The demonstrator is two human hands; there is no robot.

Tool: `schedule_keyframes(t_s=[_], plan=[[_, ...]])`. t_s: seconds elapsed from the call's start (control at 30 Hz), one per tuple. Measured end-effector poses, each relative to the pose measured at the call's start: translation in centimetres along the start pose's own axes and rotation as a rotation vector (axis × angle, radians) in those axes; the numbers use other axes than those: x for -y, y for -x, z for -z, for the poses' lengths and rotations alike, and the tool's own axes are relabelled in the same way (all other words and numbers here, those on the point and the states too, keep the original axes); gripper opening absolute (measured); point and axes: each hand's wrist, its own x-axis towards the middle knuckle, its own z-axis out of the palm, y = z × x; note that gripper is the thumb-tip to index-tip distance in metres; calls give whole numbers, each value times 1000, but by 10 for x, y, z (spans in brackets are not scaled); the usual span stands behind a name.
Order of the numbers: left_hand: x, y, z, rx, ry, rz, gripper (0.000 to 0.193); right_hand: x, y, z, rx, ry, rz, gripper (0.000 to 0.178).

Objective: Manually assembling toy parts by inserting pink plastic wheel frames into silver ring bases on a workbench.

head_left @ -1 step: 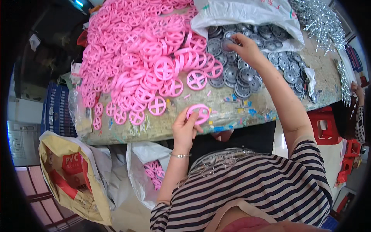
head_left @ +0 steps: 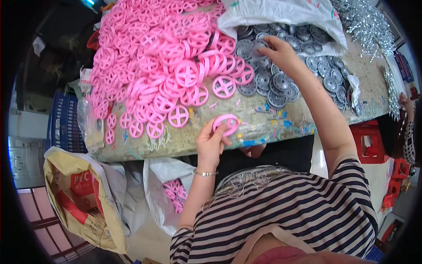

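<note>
In my left hand (head_left: 211,143), near the table's front edge, a pink spoked plastic ring (head_left: 235,127) is gripped between thumb and fingers. My right hand (head_left: 280,53) reaches out to the heap of round grey plastic discs (head_left: 277,84). Its thumb and fingertips are closed on the edge of one grey disc (head_left: 257,49) at the heap's left side. A large pile of pink spoked rings (head_left: 154,57) covers the table's left half. One single pink ring (head_left: 224,87) lies at the pile's right edge, close to the grey discs.
A white woven sack (head_left: 281,15) lies open behind the grey discs. Silver tinsel (head_left: 365,26) sits at the far right, near another person's hand (head_left: 403,100). Below the table stand a yellowish paper sack (head_left: 66,176) and a white bag (head_left: 160,207) with pink pieces; a red stool (head_left: 368,147) is at right.
The pink ring in my left hand has tilted slightly. My right hand stays at the grey disc, almost unmoved.
</note>
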Motion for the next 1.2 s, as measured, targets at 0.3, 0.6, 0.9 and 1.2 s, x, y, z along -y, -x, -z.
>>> schedule_keyframes(t_s=[0.3,0.6,0.9,1.2], plan=[[22,-10,12,57,44,-199,29,36,114,-70,379,-359,-293,39],[18,-3,6,68,154,-253,58,30,131,-91,287,-229,-78,39],[15,0,4,-47,447,-109,36,48,143,-94,433,-490,-375,37],[18,3,15,229,4,-220,50,41,139,-94,367,-369,-332,41]])
